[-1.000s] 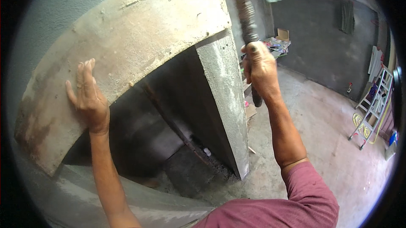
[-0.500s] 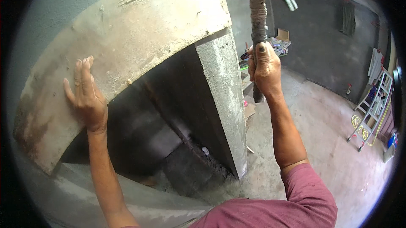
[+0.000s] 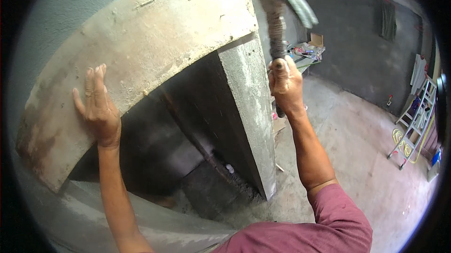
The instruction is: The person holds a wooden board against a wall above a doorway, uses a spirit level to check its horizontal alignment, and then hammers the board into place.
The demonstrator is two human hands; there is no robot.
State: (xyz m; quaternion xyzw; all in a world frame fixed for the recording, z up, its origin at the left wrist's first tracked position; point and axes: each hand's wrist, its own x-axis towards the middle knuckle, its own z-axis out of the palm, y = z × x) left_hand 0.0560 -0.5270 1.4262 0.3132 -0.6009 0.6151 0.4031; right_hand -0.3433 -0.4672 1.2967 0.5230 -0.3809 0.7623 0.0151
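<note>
Hammer (image 3: 276,30) lower, near pale board (image 3: 141,41)

Claw hammer (image 3: 276,30) with dark, wrapped handle, upright, head topmost, right of upper centre; pale, stained curved board (image 3: 145,37) arching from upper centre to lower left

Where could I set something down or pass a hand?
Bare floor stretches between the grey pillar and ladder. You could probably reach through the dark opening under the curved panel. Crowded: ladder's foot, with yellow coil, and clutter beyond the right hand.
</note>
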